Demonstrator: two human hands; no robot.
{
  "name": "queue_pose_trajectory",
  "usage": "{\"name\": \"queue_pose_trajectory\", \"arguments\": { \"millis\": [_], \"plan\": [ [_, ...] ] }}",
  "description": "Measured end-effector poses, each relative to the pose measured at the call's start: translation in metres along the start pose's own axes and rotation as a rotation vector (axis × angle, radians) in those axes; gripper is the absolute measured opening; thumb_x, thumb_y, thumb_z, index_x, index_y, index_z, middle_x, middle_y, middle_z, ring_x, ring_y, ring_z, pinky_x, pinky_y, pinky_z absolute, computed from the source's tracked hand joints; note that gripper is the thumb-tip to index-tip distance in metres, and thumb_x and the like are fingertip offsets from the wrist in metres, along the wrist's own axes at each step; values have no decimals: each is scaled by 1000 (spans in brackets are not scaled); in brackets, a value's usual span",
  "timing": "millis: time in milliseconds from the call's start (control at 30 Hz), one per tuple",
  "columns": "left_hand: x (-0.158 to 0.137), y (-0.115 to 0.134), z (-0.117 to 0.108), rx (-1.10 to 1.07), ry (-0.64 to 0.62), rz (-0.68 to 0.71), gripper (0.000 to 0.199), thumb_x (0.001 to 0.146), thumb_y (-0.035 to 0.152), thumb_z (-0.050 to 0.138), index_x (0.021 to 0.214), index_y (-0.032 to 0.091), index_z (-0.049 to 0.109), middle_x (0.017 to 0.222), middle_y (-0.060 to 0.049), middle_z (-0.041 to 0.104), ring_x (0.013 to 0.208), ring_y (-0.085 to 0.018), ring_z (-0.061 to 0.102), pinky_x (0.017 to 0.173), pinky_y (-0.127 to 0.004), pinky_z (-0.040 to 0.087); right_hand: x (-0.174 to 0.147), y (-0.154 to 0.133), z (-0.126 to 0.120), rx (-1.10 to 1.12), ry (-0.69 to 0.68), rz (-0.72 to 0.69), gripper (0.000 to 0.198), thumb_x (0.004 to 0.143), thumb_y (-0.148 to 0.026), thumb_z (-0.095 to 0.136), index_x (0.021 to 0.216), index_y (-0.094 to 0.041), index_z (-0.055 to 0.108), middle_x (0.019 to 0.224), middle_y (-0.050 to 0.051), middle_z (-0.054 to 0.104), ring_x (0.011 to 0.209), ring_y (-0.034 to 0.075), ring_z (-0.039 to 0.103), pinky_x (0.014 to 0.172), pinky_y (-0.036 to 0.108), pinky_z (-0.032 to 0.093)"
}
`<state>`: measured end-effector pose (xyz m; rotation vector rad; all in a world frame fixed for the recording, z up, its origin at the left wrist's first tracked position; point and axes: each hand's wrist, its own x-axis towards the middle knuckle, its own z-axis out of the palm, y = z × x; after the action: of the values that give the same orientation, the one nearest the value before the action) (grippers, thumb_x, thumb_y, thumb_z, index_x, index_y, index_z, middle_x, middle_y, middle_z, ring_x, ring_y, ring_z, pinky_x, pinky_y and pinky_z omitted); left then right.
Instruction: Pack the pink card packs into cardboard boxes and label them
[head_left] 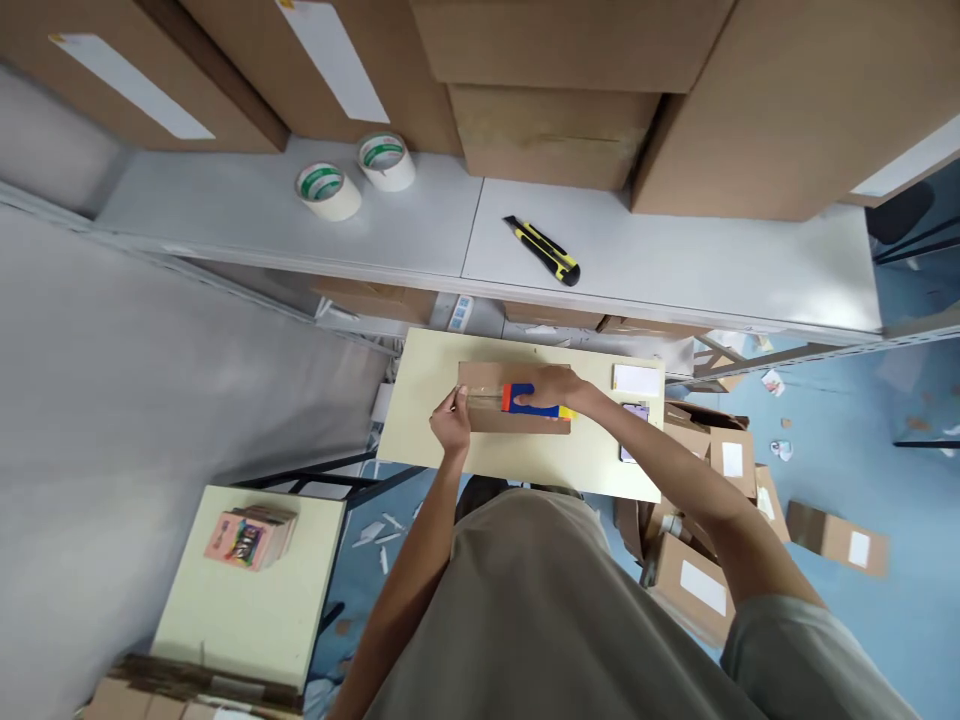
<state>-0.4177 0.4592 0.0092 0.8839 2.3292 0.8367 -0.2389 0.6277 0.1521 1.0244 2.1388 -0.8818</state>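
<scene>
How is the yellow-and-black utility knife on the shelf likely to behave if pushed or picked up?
The utility knife would probably stay stiff when lifted, as its body looks straight and solid. Pushed, it would likely slide or swivel rather than roll, being long and slim on a smooth-looking shelf. A forward push might send it off, since its rounded end lies near the front edge.
</scene>
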Motion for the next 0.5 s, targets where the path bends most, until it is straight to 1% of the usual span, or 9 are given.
{"name": "queue_pose_trajectory", "arguments": {
  "millis": [100, 167, 267, 367, 433, 500],
  "plan": [
    [-3, 2, 2, -24, 167, -24, 47, 107, 53, 52, 123, 18, 81, 125, -12, 83, 122, -31, 74, 97, -37, 57, -12, 21, -14, 138, -48, -103, 54, 98, -70, 68, 109, -19, 81, 87, 11, 84, 87, 30, 81, 77, 33, 56],
    [-3, 3, 3, -12, 174, -17, 45, 106, 51, 55, 119, 18, 82, 121, -12, 84, 117, -31, 75, 95, -35, 57, -28, 46, -25, 190, -61, -134, 61, 93, -77, 70, 99, -17, 82, 77, 11, 81, 78, 29, 79, 71, 34, 54],
    [-2, 5, 5, 42, 184, -16, 44, 106, 51, 55, 113, 17, 82, 112, -12, 85, 108, -28, 76, 87, -31, 55, -61, 97, -39, 191, -95, -69, 70, 87, -85, 71, 84, -16, 81, 69, 11, 77, 70, 28, 75, 69, 35, 52],
    [0, 5, 7, 60, 210, 4, 43, 105, 49, 55, 105, 17, 82, 101, -10, 84, 98, -25, 75, 79, -28, 52, -91, 146, -43, 159, -88, 28, 71, 84, -89, 71, 76, -19, 78, 68, 10, 75, 66, 25, 72, 68, 35, 52],
    [1, 5, 8, 58, 224, 22, 42, 105, 49, 56, 100, 16, 81, 94, -9, 82, 92, -23, 73, 77, -27, 50, -102, 168, -37, 124, -56, 65, 69, 84, -89, 72, 75, -21, 76, 71, 11, 75, 67, 25, 72, 69, 36, 52],
    [2, 5, 9, 68, 230, 27, 43, 105, 50, 56, 97, 15, 80, 91, -8, 80, 89, -22, 71, 77, -26, 48, -103, 177, -28, 89, -40, 85, 67, 86, -87, 73, 80, -20, 77, 77, 13, 77, 73, 27, 74, 71, 37, 53]
  ]
}}
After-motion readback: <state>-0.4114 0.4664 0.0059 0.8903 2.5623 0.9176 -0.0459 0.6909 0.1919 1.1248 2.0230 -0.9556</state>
